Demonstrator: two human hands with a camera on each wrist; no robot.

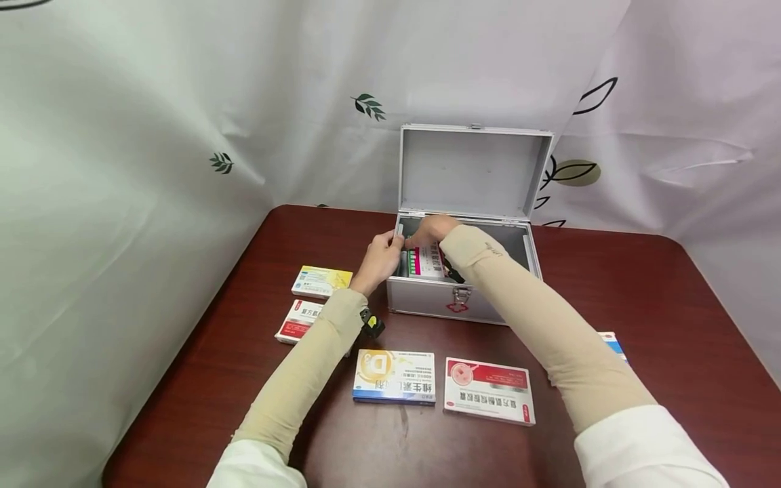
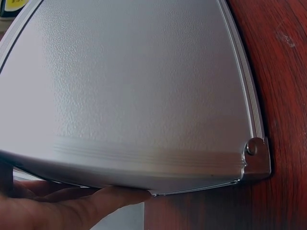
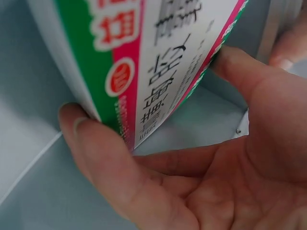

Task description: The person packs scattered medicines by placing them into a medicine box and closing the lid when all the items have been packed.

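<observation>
A silver metal case (image 1: 424, 296) stands with its lid (image 1: 476, 173) raised. My right hand (image 1: 433, 230) reaches inside it and holds a green, pink and white medicine box (image 3: 165, 62) between thumb and fingers. In the right wrist view the box leans at a slant within the grey interior. My left hand (image 1: 379, 261) grips the case's left rim, with the thumb (image 2: 120, 194) along the edge in the left wrist view. Its other fingers are partly hidden by the case wall.
On the dark red table (image 1: 244, 285) lie a yellow and white box (image 1: 321, 281), a red and white box (image 1: 299, 318), a D3 vitamin box (image 1: 395, 376) and another red and white box (image 1: 488, 391). A blue and white box (image 1: 612, 344) shows behind the right sleeve.
</observation>
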